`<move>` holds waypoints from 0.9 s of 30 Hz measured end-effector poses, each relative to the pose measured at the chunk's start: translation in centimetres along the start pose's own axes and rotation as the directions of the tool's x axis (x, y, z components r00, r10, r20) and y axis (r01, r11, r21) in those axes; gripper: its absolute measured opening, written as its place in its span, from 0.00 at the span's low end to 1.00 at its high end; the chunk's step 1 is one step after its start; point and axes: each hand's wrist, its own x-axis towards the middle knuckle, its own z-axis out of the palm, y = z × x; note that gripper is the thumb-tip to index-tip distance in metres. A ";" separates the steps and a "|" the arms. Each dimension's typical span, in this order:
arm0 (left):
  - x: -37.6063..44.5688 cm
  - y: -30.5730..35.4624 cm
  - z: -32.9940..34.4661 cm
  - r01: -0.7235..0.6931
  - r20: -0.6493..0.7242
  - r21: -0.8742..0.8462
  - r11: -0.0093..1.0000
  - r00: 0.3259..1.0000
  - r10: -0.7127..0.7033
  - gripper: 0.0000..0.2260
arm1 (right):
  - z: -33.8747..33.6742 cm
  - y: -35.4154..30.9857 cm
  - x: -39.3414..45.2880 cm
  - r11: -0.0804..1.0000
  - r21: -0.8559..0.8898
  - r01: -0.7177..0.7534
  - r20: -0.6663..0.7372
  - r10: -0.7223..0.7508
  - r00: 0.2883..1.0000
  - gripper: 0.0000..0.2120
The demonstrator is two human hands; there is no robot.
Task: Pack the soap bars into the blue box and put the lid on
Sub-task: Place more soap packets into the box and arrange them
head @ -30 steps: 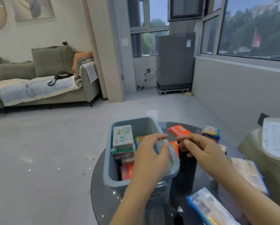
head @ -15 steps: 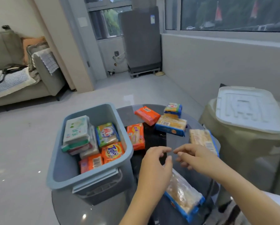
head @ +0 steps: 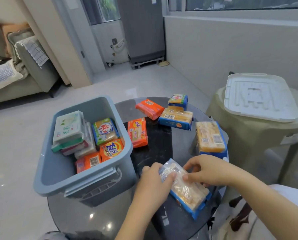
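Observation:
The blue box (head: pixel 56 170) stands on the left of the round glass table (head: pixel 99 220), holding several wrapped soap bars. Near me lies a clear and blue soap pack (head: pixel 188 193); my left hand (head: pixel 155 181) grips its left end and my right hand (head: pixel 207 170) holds its far end. Loose on the table are two orange bars (head: pixel 138 132) (head: pixel 150 109) and three yellow and blue packs (head: pixel 176 118) (head: pixel 210 137) (head: pixel 178 99). The white lid (head: pixel 259 97) rests on a stool at the right.
The olive stool (head: pixel 248 135) stands close to the table's right edge. A grey sofa (head: pixel 32 71) is at the far left, a grey cabinet (head: pixel 141 28) by the window. Tiled floor surrounds the table.
My view has tilted down and to the right. Both hands moved from the box's rim towards me and closed on the clear and blue soap pack.

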 end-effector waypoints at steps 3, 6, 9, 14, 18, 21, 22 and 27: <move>-0.1 0.3 0.3 -0.024 -0.033 -0.142 0.990 0.999 0.020 0.13 | 0.5 0.2 0.1 1.000 0.019 -0.020 -0.029 0.021 0.999 0.15; 0.0 0.4 0.9 -0.044 -0.059 -0.257 0.965 0.998 0.030 0.18 | 0.9 0.6 0.1 0.993 0.112 -0.043 -0.090 0.053 0.995 0.15; 0.1 0.8 1.5 -0.074 -0.111 -0.395 0.916 0.993 0.032 0.25 | 1.1 1.1 0.1 0.975 0.218 -0.032 -0.177 0.072 0.982 0.15; 0.3 2.3 2.3 -0.126 -0.208 -0.620 0.775 0.978 -0.007 0.32 | 0.2 1.6 -0.4 0.877 0.475 0.077 -0.339 0.101 0.935 0.14; 2.0 4.7 2.4 -0.171 -0.213 -0.781 0.601 0.977 0.001 0.27 | -1.4 1.7 -0.6 0.805 0.560 0.196 -0.509 0.148 0.848 0.14; 3.5 6.8 2.6 -0.189 -0.218 -0.819 0.542 0.976 0.011 0.18 | -2.6 2.2 -0.4 0.730 0.623 0.280 -0.578 0.187 0.794 0.14; 4.0 7.5 2.7 -0.190 -0.215 -0.831 0.523 0.976 0.012 0.17 | -3.0 2.4 -0.2 0.704 0.643 0.301 -0.587 0.202 0.784 0.14; 6.7 10.3 3.4 -0.154 -0.163 -0.837 0.524 0.986 0.030 0.18 | -4.4 3.3 1.3 0.694 0.647 0.314 -0.652 0.291 0.700 0.14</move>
